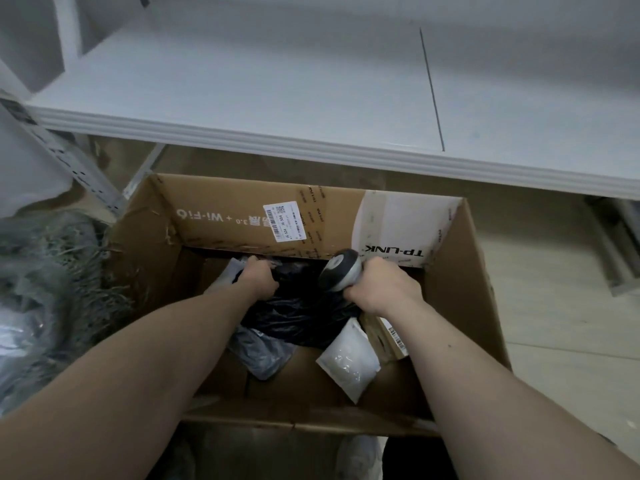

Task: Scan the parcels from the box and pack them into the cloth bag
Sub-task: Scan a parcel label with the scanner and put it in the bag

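An open brown cardboard box (467,278) stands on the floor below me. Both my arms reach into it. My left hand (258,277) grips the far edge of a black plastic parcel (298,317) lying in the box's middle. My right hand (384,289) is closed around a grey and black handheld scanner (341,268), its head turned left over the black parcel. A white padded parcel (348,362), a grey plastic parcel (259,351) and a small brown carton with a barcode label (389,336) also lie in the box. The grey woven cloth bag (52,282) sits left of the box.
A white shelf board (311,98) juts out above the box's far side. A perforated metal shelf upright (79,168) runs down at the left. Pale tiled floor (554,306) lies to the right of the box.
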